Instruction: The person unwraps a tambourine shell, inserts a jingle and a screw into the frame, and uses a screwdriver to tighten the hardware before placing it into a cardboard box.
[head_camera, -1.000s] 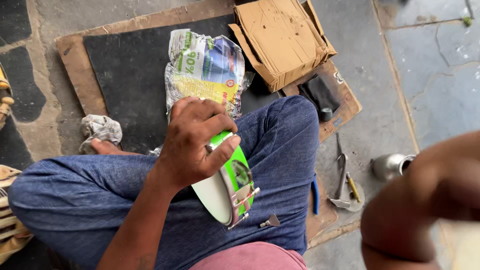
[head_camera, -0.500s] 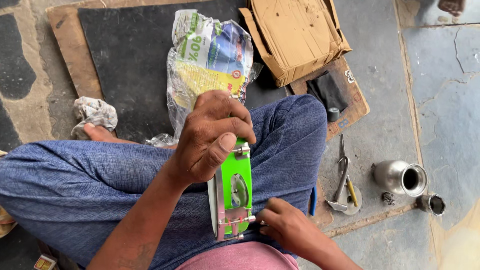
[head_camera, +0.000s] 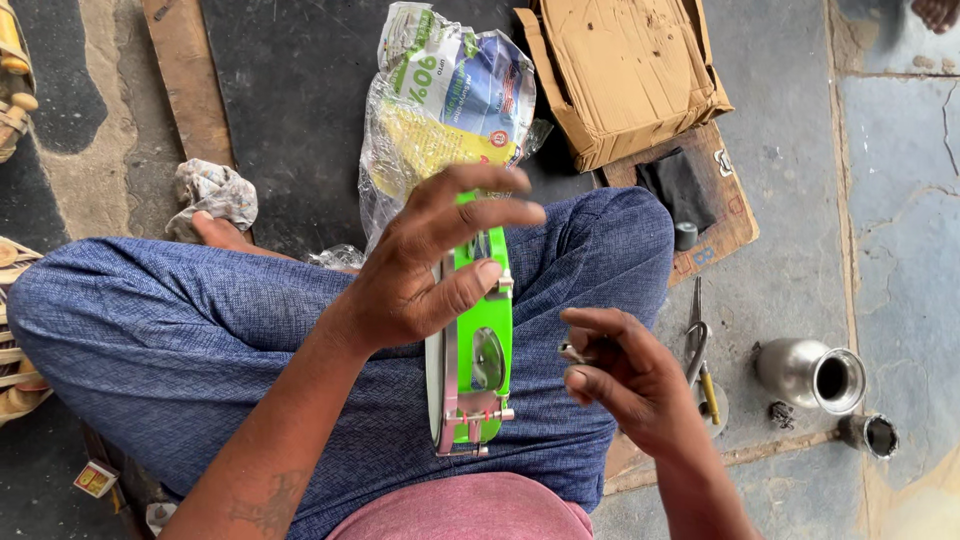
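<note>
A green tambourine (head_camera: 483, 350) with metal jingles and a white skin stands on edge on my lap, on blue trousers (head_camera: 200, 340). My left hand (head_camera: 420, 265) grips its upper rim, thumb on the green band and fingers spread over the top. Just right of the tambourine, my right hand (head_camera: 620, 375) hovers and pinches a small metal piece (head_camera: 572, 352) between thumb and fingertips.
A printed plastic bag (head_camera: 450, 110) and an opened cardboard box (head_camera: 625, 70) lie on a dark mat on a wooden board ahead. Pliers (head_camera: 695, 340), a steel pot (head_camera: 812, 375) and a small metal cup (head_camera: 868, 435) sit on the stone floor at right. A crumpled cloth (head_camera: 212, 190) lies at left.
My right hand has come in from the right, reached the tambourine's lower edge and now lifts beside it with a small metal piece. My left fingers have loosened and spread over the rim.
</note>
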